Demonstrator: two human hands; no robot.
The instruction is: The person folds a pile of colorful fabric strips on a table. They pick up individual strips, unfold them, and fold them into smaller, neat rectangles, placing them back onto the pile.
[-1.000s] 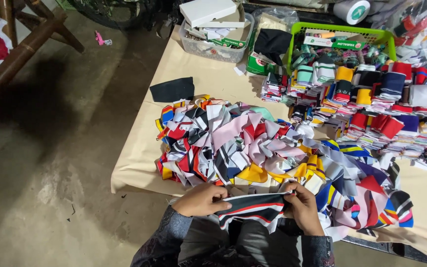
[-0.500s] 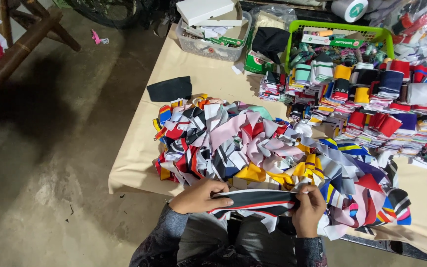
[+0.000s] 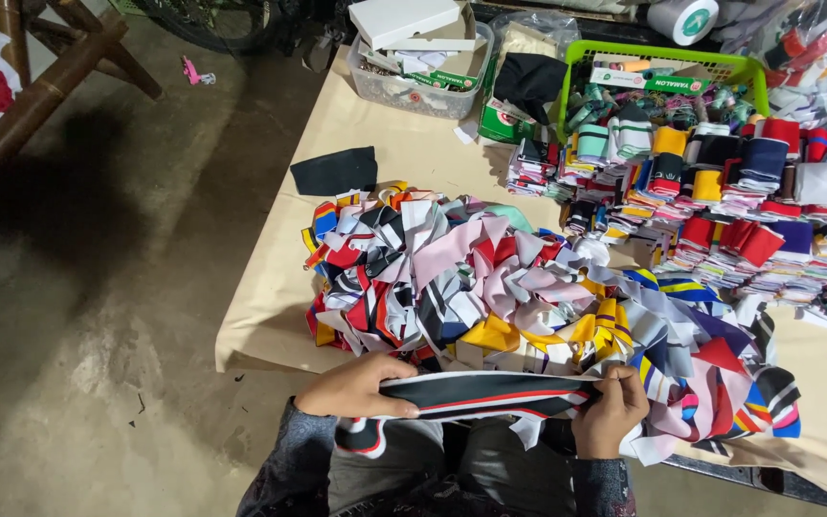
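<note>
Stretching a black striped strip (image 3: 490, 394) flat between both hands at the table's (image 3: 270, 306) near edge, left hand (image 3: 356, 385) and right hand (image 3: 611, 412) each clamping one end. Probably straightening it; next needing even tension, clear of the scrap pile (image 3: 528, 287).

Tape roll (image 3: 681, 17) cut off (top edge); box print blurred

Both hands, left hand (image 3: 356, 385) and right hand (image 3: 610, 416), were bare; dark, mottled grey long sleeves (image 3: 289, 460) covered both wrists.
</note>
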